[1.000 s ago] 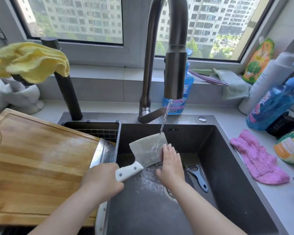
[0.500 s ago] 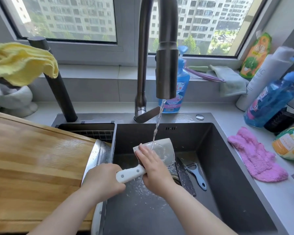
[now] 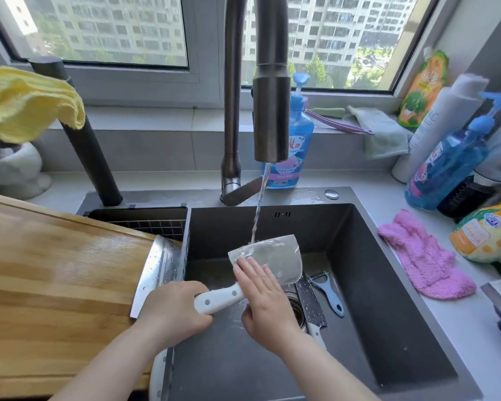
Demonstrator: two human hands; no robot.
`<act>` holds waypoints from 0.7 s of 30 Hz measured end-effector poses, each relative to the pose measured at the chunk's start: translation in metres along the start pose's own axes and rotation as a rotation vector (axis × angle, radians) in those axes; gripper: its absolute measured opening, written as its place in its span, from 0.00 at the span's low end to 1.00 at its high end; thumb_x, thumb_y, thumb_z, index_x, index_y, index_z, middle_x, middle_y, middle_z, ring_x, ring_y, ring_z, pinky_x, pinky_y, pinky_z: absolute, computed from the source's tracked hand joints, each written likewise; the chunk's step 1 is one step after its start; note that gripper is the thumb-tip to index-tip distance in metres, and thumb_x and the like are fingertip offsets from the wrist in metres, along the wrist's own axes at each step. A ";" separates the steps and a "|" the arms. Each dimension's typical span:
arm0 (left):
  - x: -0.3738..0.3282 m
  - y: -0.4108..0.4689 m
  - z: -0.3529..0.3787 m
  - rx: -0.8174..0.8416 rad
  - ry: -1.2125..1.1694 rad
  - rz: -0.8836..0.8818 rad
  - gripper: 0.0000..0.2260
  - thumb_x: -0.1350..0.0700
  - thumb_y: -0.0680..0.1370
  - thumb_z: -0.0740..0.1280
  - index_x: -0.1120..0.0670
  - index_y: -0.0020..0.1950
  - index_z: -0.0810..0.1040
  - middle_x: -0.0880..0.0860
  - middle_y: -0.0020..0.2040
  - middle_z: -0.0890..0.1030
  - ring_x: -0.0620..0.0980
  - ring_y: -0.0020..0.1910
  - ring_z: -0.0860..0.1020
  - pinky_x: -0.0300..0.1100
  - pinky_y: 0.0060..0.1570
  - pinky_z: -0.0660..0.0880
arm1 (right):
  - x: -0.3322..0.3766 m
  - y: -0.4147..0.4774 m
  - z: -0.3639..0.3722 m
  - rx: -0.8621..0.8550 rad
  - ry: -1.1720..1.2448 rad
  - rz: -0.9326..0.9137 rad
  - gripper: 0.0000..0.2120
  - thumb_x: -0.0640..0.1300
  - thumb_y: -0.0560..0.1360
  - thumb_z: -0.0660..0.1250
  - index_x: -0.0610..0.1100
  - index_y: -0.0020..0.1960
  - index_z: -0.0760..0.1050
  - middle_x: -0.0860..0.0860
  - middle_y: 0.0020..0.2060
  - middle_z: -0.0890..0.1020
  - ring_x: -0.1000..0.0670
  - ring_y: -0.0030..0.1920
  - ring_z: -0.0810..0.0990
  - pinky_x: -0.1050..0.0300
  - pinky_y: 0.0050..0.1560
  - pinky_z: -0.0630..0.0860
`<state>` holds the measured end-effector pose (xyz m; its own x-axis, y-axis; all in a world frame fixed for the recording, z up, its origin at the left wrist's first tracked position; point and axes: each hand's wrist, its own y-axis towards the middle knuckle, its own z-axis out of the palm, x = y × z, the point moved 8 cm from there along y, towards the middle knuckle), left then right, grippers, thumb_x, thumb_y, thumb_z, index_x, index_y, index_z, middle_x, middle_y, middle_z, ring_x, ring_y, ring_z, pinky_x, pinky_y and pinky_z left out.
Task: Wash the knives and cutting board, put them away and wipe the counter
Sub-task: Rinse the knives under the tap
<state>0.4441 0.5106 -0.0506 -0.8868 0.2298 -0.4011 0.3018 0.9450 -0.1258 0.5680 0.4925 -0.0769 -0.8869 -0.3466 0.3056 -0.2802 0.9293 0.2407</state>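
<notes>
The cutting board [image 3: 55, 285] lies left of the sink [image 3: 388, 285]. Your left hand [image 3: 171, 311] grips the cleaver [image 3: 272, 259] by its white handle. Your right hand [image 3: 265, 299] presses flat, fingers extended, on the blade under the running water [image 3: 258, 209].

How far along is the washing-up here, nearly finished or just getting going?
Early, by the look of it. Nothing seems put away yet. In hand: the left hand holds the cleaver by its white handle under the running water, while the right hand rubs the blade. Left: the dark knife and peeler in the sink, another cleaver on the cutting board, then the counter wipe.
</notes>
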 end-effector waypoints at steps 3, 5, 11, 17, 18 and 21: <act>-0.003 -0.001 -0.002 -0.036 -0.022 0.022 0.08 0.47 0.71 0.66 0.39 0.44 0.67 0.40 0.37 0.72 0.43 0.43 0.72 0.28 0.32 0.61 | -0.009 -0.003 -0.001 -0.064 0.032 0.108 0.33 0.42 0.59 0.53 0.42 0.65 0.65 0.44 0.63 0.76 0.48 0.67 0.64 0.57 0.71 0.49; -0.004 -0.002 -0.003 -0.039 -0.027 0.030 0.09 0.47 0.71 0.66 0.39 0.45 0.66 0.40 0.36 0.71 0.43 0.42 0.71 0.28 0.31 0.61 | -0.013 -0.006 -0.005 -0.118 0.034 0.202 0.33 0.44 0.59 0.53 0.42 0.65 0.65 0.43 0.62 0.77 0.46 0.67 0.62 0.57 0.70 0.48; 0.001 -0.005 -0.005 -0.040 -0.041 0.027 0.09 0.47 0.71 0.67 0.40 0.45 0.67 0.40 0.38 0.73 0.42 0.41 0.72 0.28 0.32 0.62 | 0.012 -0.016 0.002 -0.095 -0.083 -0.031 0.33 0.44 0.59 0.56 0.41 0.66 0.65 0.45 0.64 0.75 0.48 0.66 0.65 0.57 0.70 0.53; 0.010 -0.007 -0.006 -0.031 -0.053 -0.031 0.09 0.48 0.70 0.67 0.39 0.44 0.68 0.40 0.38 0.73 0.43 0.42 0.73 0.30 0.30 0.62 | -0.026 -0.012 0.000 0.015 -0.132 0.200 0.43 0.46 0.48 0.70 0.41 0.63 0.66 0.44 0.60 0.79 0.46 0.63 0.74 0.56 0.69 0.58; 0.010 -0.007 -0.006 -0.034 -0.056 -0.037 0.10 0.48 0.70 0.67 0.39 0.44 0.68 0.40 0.37 0.73 0.43 0.41 0.73 0.30 0.30 0.62 | -0.013 -0.014 0.003 0.014 -0.123 0.123 0.41 0.47 0.51 0.67 0.42 0.64 0.65 0.45 0.61 0.78 0.47 0.65 0.71 0.57 0.69 0.53; 0.010 -0.007 -0.007 -0.041 -0.060 -0.039 0.10 0.48 0.70 0.68 0.39 0.45 0.68 0.40 0.36 0.72 0.43 0.40 0.72 0.30 0.30 0.62 | 0.000 -0.016 0.005 0.032 -0.051 0.059 0.33 0.46 0.59 0.55 0.43 0.65 0.65 0.47 0.63 0.77 0.50 0.66 0.65 0.58 0.70 0.50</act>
<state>0.4309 0.5074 -0.0476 -0.8747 0.1795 -0.4502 0.2518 0.9620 -0.1057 0.5703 0.4780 -0.0856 -0.9193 -0.2854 0.2710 -0.2383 0.9517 0.1937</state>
